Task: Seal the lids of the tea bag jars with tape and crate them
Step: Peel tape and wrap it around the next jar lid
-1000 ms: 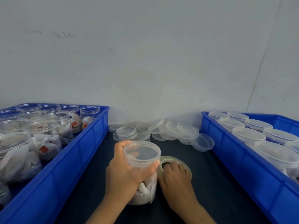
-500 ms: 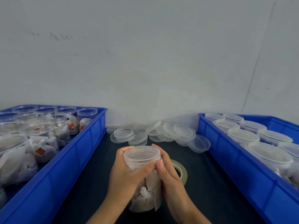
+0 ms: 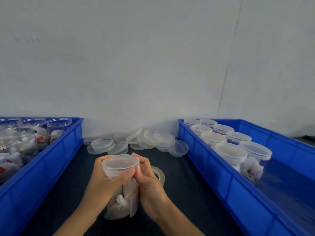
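Currently the jar stands upright on the dark table, between the left crate and the right crate, with the tape roll lying just behind it. The left hand wraps the upper wall, thumb across the front just under the lid. The right hand curls its fingers against the lid's right edge; whether it pinches a tape end cannot be determined.

Handling: the jar is judged light, thin-walled and smooth, so likely slippery and liable to flex if squeezed. Take hold at the ribbed neck or mid-wall, not on the lid alone.

Appearance: clear plastic cylinder, translucent flat lid, packed with white tea bags bearing paper tags. Loose lids lie heaped against the wall.
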Available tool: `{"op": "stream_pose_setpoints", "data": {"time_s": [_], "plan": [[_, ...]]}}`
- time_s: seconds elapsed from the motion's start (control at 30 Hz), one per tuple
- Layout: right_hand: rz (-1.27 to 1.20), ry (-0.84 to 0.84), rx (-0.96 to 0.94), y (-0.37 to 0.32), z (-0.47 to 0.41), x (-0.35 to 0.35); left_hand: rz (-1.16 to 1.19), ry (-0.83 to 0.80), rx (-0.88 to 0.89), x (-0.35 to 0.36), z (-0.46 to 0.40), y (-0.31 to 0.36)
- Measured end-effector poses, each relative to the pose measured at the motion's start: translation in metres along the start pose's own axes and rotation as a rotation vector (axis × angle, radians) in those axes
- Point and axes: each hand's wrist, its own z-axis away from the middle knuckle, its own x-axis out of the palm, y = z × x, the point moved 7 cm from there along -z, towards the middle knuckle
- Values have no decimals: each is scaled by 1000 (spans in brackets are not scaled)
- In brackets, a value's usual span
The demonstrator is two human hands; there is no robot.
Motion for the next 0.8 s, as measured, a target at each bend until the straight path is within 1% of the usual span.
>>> {"op": "stream_pose_setpoints", "data": {"time_s": [0.1,0.2,0.3,0.37,0.43,0.63,0.7,0.8], "plan": [[-30,27,22,4,-1,-3,15,-127,-61,0,-6,-3],[-6,49,29,7,-2,-4,-20,-210,-147,-8,-1,-6],[5,64,15,0,3,-1,-80,-293,-174,-8,8,6],[23,88,-19,-16,8,2,-99,-300,-154,-6,10,22],[80,110,-61,-41,14,4,-81,-287,-117,2,10,45],[449,189,-262,-164,48,-6,20,-269,70,64,3,135],[487,244,-327,-202,66,-18,59,-272,119,93,6,164],[589,359,-403,-247,95,-40,42,-311,158,141,15,192]]}}
